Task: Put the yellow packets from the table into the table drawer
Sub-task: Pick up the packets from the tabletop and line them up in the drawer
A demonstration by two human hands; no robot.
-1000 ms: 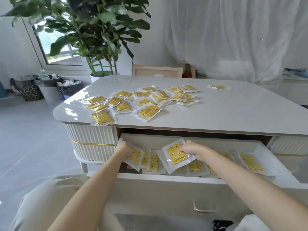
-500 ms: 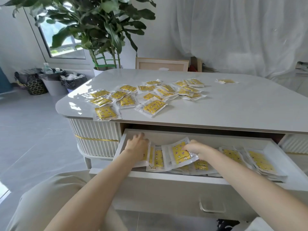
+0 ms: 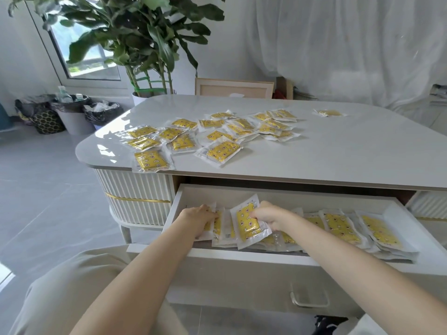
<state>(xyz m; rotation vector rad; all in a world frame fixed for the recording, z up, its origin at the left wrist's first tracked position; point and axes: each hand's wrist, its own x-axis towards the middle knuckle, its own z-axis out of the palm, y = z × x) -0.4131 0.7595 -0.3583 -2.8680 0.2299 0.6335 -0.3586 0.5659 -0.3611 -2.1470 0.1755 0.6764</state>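
Right hand (image 3: 268,217) has brought its packet (image 3: 246,226) closer to left hand (image 3: 197,220).

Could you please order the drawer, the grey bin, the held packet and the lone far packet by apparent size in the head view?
Drawer
Held packet and grey bin: look alike; the packet is nearer
Lone far packet

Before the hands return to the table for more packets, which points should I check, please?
1. Drawer open: ok.
2. Tilted packet laid flat: not ok, the right hand holds it in its grip.
3. Left hand free: cannot tell, its fingers lie among the drawer's packets.
4. Bare room in drawer: ok, along the back.
5. Table cleared of yellow packets: not ok, many lie there.
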